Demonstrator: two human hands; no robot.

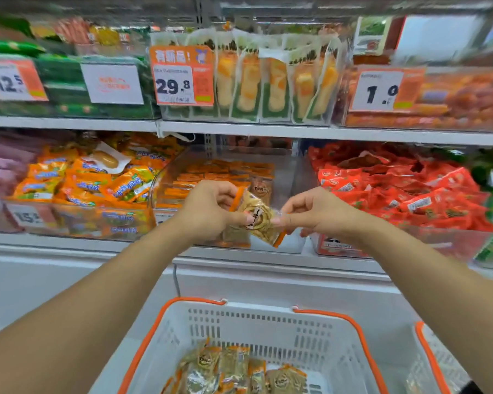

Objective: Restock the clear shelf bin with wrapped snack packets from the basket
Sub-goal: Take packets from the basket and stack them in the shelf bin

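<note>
Both hands hold one wrapped snack packet, tan with orange ends, in front of the clear shelf bin on the lower shelf. My left hand pinches its upper left side. My right hand pinches its right edge. The bin holds several orange-ended packets stacked at its back and left. Below, a white basket with an orange rim holds several more of the same packets.
A bin of orange-wrapped snacks stands left of the clear bin, and a bin of red packets stands right. The upper shelf carries price tags and more bins. A second basket's rim shows at lower right.
</note>
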